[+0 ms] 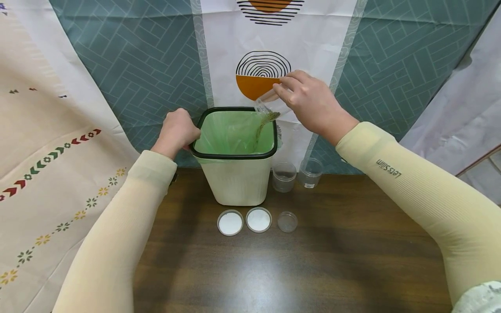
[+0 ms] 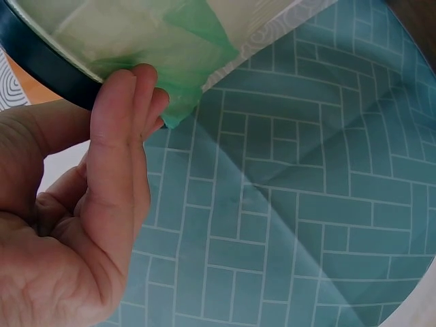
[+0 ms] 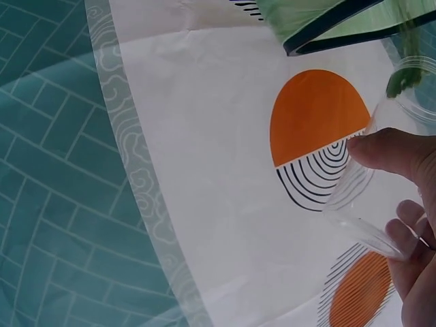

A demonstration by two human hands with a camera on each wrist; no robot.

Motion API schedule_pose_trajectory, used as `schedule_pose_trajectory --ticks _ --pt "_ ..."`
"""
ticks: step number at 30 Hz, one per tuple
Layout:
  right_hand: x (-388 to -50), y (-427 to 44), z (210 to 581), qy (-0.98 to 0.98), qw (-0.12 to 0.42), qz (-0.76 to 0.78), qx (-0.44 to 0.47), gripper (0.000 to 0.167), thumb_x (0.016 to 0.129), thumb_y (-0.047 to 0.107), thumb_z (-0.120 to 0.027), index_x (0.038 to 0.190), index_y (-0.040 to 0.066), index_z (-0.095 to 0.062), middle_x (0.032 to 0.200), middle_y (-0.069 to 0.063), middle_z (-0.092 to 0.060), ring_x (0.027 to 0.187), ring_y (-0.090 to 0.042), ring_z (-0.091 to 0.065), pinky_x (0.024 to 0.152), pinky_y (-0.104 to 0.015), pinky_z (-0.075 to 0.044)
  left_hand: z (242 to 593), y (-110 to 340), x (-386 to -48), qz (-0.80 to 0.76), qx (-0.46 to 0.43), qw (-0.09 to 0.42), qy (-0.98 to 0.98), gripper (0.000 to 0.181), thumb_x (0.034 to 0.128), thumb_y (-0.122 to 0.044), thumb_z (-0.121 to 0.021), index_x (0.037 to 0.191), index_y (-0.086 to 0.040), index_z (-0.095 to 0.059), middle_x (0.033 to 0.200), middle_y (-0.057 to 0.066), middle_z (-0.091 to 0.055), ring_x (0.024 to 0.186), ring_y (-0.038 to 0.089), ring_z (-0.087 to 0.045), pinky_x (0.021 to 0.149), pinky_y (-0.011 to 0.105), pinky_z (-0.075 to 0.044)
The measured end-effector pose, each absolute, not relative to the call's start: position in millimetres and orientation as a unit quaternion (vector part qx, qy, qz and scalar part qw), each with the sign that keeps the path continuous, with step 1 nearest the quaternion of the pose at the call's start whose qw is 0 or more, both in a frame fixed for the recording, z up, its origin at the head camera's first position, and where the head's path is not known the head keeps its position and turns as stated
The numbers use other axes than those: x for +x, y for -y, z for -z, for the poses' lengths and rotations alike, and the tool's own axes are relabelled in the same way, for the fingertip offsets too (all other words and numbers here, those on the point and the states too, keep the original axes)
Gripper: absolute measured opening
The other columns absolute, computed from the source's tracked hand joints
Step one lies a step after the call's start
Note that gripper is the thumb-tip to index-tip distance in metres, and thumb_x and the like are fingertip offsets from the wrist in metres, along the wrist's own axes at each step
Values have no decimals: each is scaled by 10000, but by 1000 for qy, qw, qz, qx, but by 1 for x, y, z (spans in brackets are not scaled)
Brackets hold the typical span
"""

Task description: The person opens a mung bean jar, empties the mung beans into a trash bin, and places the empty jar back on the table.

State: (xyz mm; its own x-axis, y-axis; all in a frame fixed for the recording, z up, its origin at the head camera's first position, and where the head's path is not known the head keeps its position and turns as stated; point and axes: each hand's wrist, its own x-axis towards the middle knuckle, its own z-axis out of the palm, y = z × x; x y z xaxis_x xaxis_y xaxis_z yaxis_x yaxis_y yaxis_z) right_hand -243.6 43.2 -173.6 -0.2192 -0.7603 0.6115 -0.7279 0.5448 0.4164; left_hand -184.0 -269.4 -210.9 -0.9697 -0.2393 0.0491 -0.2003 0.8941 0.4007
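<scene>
A pale waste bin point(image 1: 236, 182) with a black rim and a green bag point(image 1: 225, 130) inside stands at the back of the table. My left hand point(image 1: 177, 131) grips its left rim; in the left wrist view the fingers point(image 2: 116, 129) press the rim and the bag's green edge point(image 2: 194, 61). Above the bin's right side, my right hand point(image 1: 311, 102) holds a clear plastic jar point(image 1: 269, 96), tilted mouth-down toward the bag. Green flakes point(image 1: 271, 116) lie at its mouth and fall into the bin. The right wrist view shows thumb and fingers around the jar point(image 3: 351, 194).
Two clear jars point(image 1: 284, 178) stand right of the bin. In front lie two round lids with white insides point(image 1: 230, 223) and a clear lid point(image 1: 287, 222) on the dark wood table point(image 1: 313, 269). A patterned curtain point(image 1: 148, 65) hangs close behind the bin.
</scene>
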Motion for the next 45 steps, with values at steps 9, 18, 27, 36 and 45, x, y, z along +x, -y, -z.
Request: schedule_pose_trajectory --ticks 9,18,27,36,45 --pt "-243 -42 172 765 413 20 494 330 893 -65 -534 1200 18 -620 1178 -186 -625 1137 -327 -550 1028 -401 -429 210 268 -184 203 112 52 971 137 724 -46 -489 591 -72 -513 529 127 -593 425 225 -627 434 328 -502" --pt "-244 -40 176 768 415 40 486 295 900 -14 -544 1181 18 -627 1123 -174 -654 1061 -338 -593 885 -433 -519 211 268 -183 201 108 61 972 171 724 -48 -486 558 -86 -494 507 120 -588 416 220 -618 427 324 -495" --pt "-246 -45 181 788 390 59 472 365 855 -23 -608 1219 -4 -594 1156 -194 -634 1079 -357 -581 903 -435 -508 211 268 -183 200 108 57 972 165 731 -54 -492 568 -74 -508 498 115 -586 414 220 -615 430 324 -493" --pt "-243 -62 186 906 201 -80 363 708 744 307 -773 1345 67 -487 1280 -144 -580 1173 -328 -528 952 -461 -474 210 266 -184 196 114 51 973 144 731 -59 -496 587 -77 -497 522 125 -598 437 231 -631 434 324 -497" --pt "-246 -112 213 915 157 -314 200 863 616 616 -756 1348 228 -515 1307 2 -580 1153 -212 -559 937 -406 -490 210 267 -185 199 118 49 972 189 731 -68 -525 548 -87 -480 532 128 -600 479 259 -655 436 316 -491"
